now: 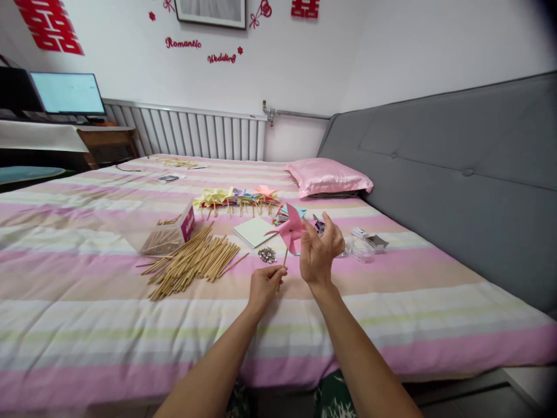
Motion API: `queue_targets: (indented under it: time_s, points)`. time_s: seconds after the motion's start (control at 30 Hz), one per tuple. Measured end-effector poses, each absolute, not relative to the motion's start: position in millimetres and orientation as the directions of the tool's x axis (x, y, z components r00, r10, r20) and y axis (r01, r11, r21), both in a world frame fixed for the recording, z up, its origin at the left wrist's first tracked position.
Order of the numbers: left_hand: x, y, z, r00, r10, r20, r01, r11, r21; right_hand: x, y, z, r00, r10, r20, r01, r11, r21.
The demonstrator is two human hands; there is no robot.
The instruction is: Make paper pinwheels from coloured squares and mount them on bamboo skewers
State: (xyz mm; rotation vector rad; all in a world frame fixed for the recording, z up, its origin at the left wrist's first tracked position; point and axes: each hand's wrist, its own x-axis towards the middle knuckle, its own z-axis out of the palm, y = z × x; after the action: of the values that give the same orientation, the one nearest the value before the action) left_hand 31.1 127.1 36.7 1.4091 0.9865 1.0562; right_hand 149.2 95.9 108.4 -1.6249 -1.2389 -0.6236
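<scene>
A pink paper pinwheel stands upright on a thin wooden stick. My left hand is closed round the lower part of that stick. Beside the pinwheel's right edge, my right hand is raised with its fingers bent and apart; whether a fingertip touches the paper I cannot tell. Just left of the pinwheel lie a small heap of silvery metal pieces and a stack of pale square paper. Behind it, more coloured paper is partly covered.
Many loose wooden sticks are spread to the left, by a clear box holding more. Finished pinwheels lie in a row farther back. Small clear containers sit at right, a pink pillow beyond, all on a striped bed.
</scene>
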Motion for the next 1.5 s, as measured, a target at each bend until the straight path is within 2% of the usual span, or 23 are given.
queue_targets:
  time_s: [0.33,0.43,0.57,0.77,0.97,1.1,1.17,1.2,1.27,1.3,1.37,1.5]
  points:
    - [30.6,128.5,35.0,0.247,0.966,0.083,-0.005,-0.084,0.996,145.7,95.7,105.8,0.415,0.421,0.807,0.874,0.062,-0.481]
    - [30.9,128.3,35.3,0.253,0.964,0.08,-0.009,-0.081,0.997,146.6,95.5,107.0,0.445,0.385,0.809,0.858,0.075,-0.508]
    - [30.9,128.2,35.5,0.264,0.961,0.084,-0.01,-0.085,0.996,147.1,94.1,111.3,0.442,0.32,0.838,0.869,0.081,-0.489]
    - [30.1,127.8,34.6,0.275,0.958,0.085,-0.005,-0.088,0.996,144.6,94.5,112.4,0.375,0.402,0.835,0.907,0.025,-0.419]
    - [29.7,128.8,33.8,0.28,0.956,0.09,0.004,-0.095,0.995,144.7,96.5,108.0,0.383,0.403,0.831,0.902,0.031,-0.431]
    - [29.1,130.0,32.5,0.28,0.955,0.095,0.017,-0.104,0.994,144.4,95.5,109.4,0.429,0.355,0.831,0.858,0.127,-0.498]
    - [29.1,130.4,31.9,0.28,0.955,0.095,0.019,-0.104,0.994,145.8,96.4,110.3,0.562,0.34,0.754,0.727,0.232,-0.647]
    - [29.2,130.4,31.6,0.28,0.956,0.093,0.018,-0.102,0.995,146.7,97.4,110.6,0.646,0.376,0.664,0.594,0.299,-0.747]
    - [29.5,130.3,31.6,0.282,0.956,0.088,0.014,-0.095,0.995,148.3,100.5,110.9,0.721,0.529,0.448,0.268,0.384,-0.884]
    - [29.6,130.2,31.8,0.285,0.955,0.084,0.011,-0.091,0.996,148.6,102.6,110.8,0.701,0.615,0.362,0.132,0.386,-0.913]
    - [29.6,129.6,32.3,0.293,0.953,0.076,0.008,-0.082,0.997,147.7,107.3,110.3,0.619,0.732,0.284,-0.008,0.367,-0.93]
    - [28.8,128.7,33.2,0.302,0.951,0.067,0.008,-0.072,0.997,142.8,117.1,107.1,0.569,0.786,0.241,-0.123,0.371,-0.921]
